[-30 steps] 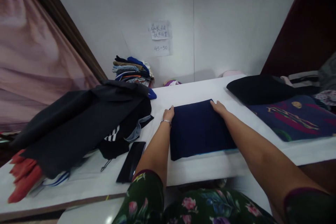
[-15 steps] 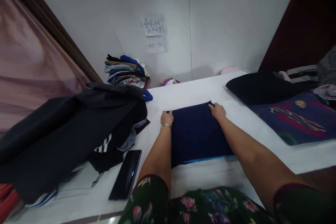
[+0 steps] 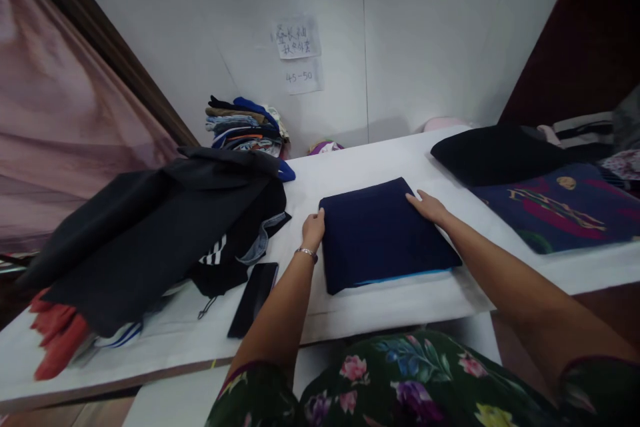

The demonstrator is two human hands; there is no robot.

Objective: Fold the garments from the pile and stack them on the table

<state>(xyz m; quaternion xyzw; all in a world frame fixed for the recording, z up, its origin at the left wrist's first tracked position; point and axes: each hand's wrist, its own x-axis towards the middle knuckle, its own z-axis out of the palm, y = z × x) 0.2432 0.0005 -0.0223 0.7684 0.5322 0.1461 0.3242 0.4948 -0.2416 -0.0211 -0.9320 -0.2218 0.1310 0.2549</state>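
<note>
A navy blue garment [image 3: 383, 233], folded into a flat rectangle, lies in front of me with a thin bright blue strip showing along its near edge. My left hand [image 3: 313, 230], with a bracelet at the wrist, is closed with its fingertips on the left edge near the far corner. At the opposite side, my right hand [image 3: 429, 207] lies open, thumb apart, fingertips touching the right edge. Part of the left fingers is hidden behind the cloth.
Left of me, a dark heap of clothes [image 3: 165, 227] spreads over the white table [image 3: 345, 323], beside a black phone [image 3: 254, 300]. A stack of folded clothes [image 3: 245, 125] stands by the wall. A patterned purple garment [image 3: 570, 207] and a black garment [image 3: 500, 155] lie right.
My right hand has loosened from the far right corner and slid a little down the right edge, thumb now lifted. My left hand stays near the far left corner. The view has tilted slightly.
</note>
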